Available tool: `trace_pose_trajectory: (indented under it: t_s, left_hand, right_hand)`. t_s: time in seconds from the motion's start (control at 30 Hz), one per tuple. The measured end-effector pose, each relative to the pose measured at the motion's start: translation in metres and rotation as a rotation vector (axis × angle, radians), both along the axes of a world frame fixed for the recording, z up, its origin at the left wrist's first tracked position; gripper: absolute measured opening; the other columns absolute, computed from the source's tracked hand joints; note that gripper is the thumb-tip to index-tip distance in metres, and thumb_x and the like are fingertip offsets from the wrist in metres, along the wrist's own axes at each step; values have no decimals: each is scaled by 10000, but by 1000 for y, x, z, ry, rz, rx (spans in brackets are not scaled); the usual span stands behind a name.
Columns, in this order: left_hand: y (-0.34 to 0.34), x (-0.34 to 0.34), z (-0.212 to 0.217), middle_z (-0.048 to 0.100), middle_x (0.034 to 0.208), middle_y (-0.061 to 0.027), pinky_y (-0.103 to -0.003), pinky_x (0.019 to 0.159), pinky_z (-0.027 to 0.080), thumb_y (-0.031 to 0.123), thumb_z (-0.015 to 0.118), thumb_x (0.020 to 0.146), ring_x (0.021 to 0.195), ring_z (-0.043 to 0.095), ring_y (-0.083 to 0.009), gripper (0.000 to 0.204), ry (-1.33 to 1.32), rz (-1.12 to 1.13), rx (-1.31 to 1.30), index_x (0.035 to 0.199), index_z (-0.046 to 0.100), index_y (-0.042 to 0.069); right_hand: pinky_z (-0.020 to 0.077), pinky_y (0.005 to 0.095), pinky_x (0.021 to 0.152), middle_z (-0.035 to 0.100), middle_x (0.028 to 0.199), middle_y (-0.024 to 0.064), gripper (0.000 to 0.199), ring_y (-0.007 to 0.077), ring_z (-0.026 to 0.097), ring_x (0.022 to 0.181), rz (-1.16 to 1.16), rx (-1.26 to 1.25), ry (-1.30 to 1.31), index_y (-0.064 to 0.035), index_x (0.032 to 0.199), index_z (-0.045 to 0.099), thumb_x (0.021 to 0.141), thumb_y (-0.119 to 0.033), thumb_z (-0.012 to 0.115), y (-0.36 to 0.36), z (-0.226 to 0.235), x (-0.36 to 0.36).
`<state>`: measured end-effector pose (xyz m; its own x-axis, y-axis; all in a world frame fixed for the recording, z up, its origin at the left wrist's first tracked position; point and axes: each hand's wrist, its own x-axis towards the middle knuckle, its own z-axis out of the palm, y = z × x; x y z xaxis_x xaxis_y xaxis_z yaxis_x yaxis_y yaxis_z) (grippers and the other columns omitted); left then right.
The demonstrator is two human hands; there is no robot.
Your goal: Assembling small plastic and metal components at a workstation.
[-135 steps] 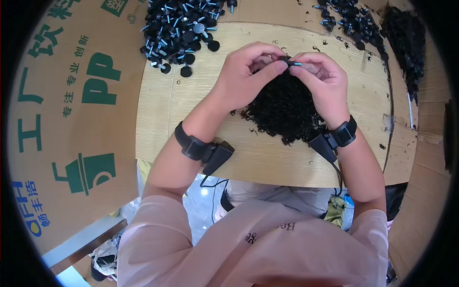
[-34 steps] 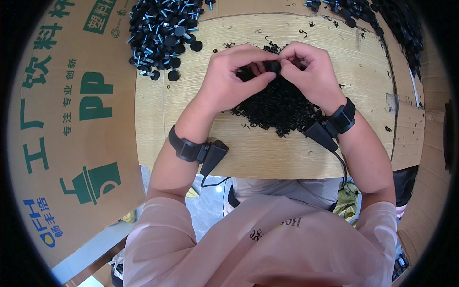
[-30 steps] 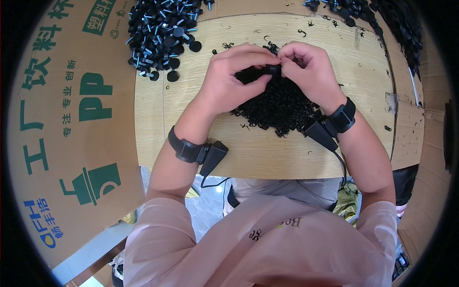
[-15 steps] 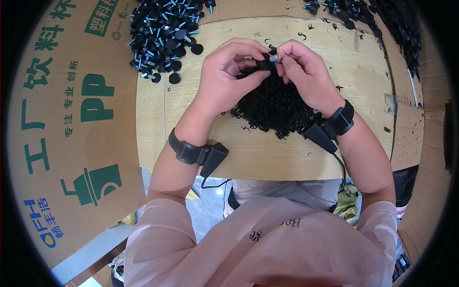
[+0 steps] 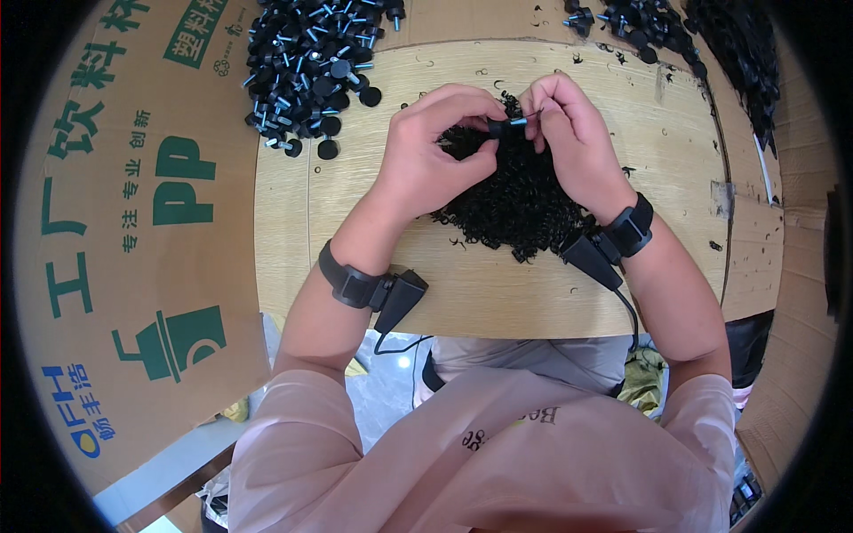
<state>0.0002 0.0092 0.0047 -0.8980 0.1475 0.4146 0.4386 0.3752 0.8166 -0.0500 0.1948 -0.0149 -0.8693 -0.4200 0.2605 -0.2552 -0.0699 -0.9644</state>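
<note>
Between the thumb and fingers of my left hand [image 5: 442,147] is a black screw-on foot [image 5: 499,130], its silver threaded stud pointing right. My right hand [image 5: 569,129] pinches close to the stud's tip. A thin dark strand [image 5: 536,114] shows at those fingertips, too fine to name surely. Below both hands lies a heap of small curled black scraps [image 5: 520,209], partly covered by my left hand.
A big pile of black feet with studs [image 5: 311,67] stands at the far left of the wooden table [image 5: 498,302]. More feet [image 5: 635,27] lie far right, near black strips [image 5: 742,62]. Cardboard walls [image 5: 178,266] flank the table. Wrist straps trail cables.
My left hand has lowered slightly and the foot has moved a little down and right. The stud shows more plainly, and a dark strand has appeared at my right fingertips.
</note>
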Motion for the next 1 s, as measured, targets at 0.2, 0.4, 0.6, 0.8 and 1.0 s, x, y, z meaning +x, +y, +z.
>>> trace_pose_trajectory:
  t_s: [0.2,0.4,0.6,0.8,1.0]
  left_hand:
    - [4,-2,-3,652,1034,-89,-290,811,583,-99,683,709,906,660,-180,278,2,-52,122,967,679,3]
    - [1,-2,-5,628,987,-75,-286,802,557,-113,695,682,889,650,-189,280,87,-11,44,931,674,13]
    - [2,-2,-7,623,987,-76,-307,806,528,-117,694,668,898,635,-216,203,64,-41,95,809,630,15]
    - [1,2,-2,608,1005,-71,-271,750,542,-136,694,680,900,638,-171,207,-21,-111,68,819,627,1]
    - [-1,2,-3,535,1097,-96,-300,857,575,-218,678,697,978,610,-174,253,-104,-166,204,865,616,-39]
  right_hand:
    - [389,197,647,532,873,-28,88,28,429,716,103,-91,-158,-49,972,531,974,-62,444,1,5,3]
    - [378,174,634,577,931,-7,121,30,425,705,173,-210,-265,-56,1000,531,987,-73,411,-1,16,10]
    - [373,174,623,593,902,15,135,35,429,691,268,-286,-398,-67,987,539,992,-99,408,3,18,9]
    - [367,179,612,576,812,-12,133,36,431,681,255,-177,-346,-61,985,559,984,-106,433,7,23,6]
    - [364,187,604,547,803,-32,112,30,420,669,275,-208,-350,-67,1020,552,1008,-147,475,2,26,10]
